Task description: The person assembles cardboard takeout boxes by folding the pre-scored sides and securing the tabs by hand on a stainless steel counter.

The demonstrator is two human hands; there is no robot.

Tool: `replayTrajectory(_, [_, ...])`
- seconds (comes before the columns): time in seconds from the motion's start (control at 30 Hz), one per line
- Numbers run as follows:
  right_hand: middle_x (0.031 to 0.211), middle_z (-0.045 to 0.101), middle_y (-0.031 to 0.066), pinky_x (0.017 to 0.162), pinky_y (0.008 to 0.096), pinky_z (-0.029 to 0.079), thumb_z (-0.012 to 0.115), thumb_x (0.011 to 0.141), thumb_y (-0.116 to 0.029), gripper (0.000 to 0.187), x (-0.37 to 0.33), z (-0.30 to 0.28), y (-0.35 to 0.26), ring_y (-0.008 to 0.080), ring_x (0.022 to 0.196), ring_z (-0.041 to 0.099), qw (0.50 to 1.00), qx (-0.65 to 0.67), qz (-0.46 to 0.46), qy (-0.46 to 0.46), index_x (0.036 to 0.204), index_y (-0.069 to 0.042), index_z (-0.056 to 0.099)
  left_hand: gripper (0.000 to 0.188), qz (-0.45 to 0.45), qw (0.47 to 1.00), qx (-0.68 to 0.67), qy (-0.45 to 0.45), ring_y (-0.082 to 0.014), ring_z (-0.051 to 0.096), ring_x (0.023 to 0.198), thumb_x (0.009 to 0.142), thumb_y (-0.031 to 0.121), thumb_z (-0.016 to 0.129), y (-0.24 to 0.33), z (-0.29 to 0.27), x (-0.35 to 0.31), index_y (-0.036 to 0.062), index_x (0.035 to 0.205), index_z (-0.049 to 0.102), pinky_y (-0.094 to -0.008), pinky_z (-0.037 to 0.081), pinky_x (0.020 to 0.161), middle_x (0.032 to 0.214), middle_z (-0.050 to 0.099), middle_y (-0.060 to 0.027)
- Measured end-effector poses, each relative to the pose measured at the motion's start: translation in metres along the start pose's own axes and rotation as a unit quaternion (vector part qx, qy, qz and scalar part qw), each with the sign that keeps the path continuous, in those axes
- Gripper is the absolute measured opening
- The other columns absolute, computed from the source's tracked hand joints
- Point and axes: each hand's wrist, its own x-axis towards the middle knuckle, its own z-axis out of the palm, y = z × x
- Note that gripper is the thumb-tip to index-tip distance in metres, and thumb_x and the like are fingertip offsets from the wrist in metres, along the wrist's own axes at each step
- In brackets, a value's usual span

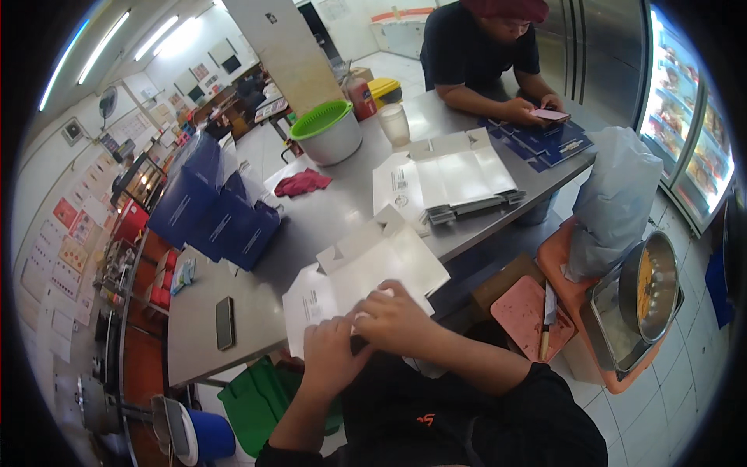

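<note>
A partly unfolded white cardboard box [389,257] lies at the near edge of the steel table, its inner side up and its flaps spread. My left hand [331,354] is closed on its near edge, fingers curled over the board. Close beside it, my right hand [397,319] grips the same edge, with its fingers bent. The thumbs and the board beneath the fingers are partly hidden. Beyond lies a stack of flat white box blanks [459,175]. Finished blue boxes [206,206] are piled to the left.
A black phone [225,323] and red cloth [302,183] lie on the steel table [264,288]. A pot with a green basket [327,128] stands farther back. Across the table a person [482,62] holds a phone. At right, a knife [547,315] rests on a pink board [520,311].
</note>
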Motion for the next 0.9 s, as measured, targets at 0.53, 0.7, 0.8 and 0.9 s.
replayTrajectory(0.53, [0.105,0.063,0.0072,0.09,0.0287,0.048,0.061,0.089,0.007,0.024,-0.166,-0.003,0.058,0.0155,0.1,0.062,0.768,0.282,0.415,0.397,0.112,0.001,0.063,0.022,0.17,0.983,0.039,-0.057,-0.0313,0.063,0.092,0.083,0.022,0.07,0.018,0.051,0.055,0.0038,0.093,0.064,-0.0425,0.047,0.08,0.098,0.065,-0.0124])
replayTrajectory(0.7, [0.125,0.058,0.0121,0.108,0.0353,0.041,0.066,0.088,0.001,0.04,-0.147,-0.006,0.051,0.0234,0.123,0.055,0.856,0.254,0.359,0.274,0.127,0.0,0.058,0.011,0.111,0.98,-0.164,0.015,-0.0312,0.061,0.068,0.089,0.011,0.06,-0.004,0.045,0.055,-0.0001,0.086,0.062,-0.0417,0.047,0.063,0.078,0.062,-0.0146])
replayTrajectory(0.8, [0.135,0.055,0.0167,0.115,0.0412,0.033,0.072,0.084,-0.009,0.054,-0.101,-0.013,0.052,0.0312,0.134,0.048,0.906,0.265,0.22,0.245,0.135,-0.001,0.055,0.011,0.074,0.943,-0.316,-0.078,-0.0318,0.058,0.067,0.092,0.008,0.056,-0.003,0.011,0.044,-0.0009,0.089,0.062,-0.0398,0.046,0.064,0.075,0.061,-0.0158])
replayTrajectory(0.9, [0.122,0.061,0.0141,0.114,0.0434,0.033,0.074,0.083,-0.01,0.042,-0.059,-0.029,0.043,0.0301,0.122,0.056,0.906,0.316,0.153,0.238,0.122,-0.001,0.061,0.012,0.055,0.913,-0.383,-0.132,-0.0241,0.056,0.065,0.096,0.007,0.055,0.002,-0.01,0.037,-0.0015,0.093,0.063,-0.0364,0.044,0.063,0.074,0.06,-0.0149])
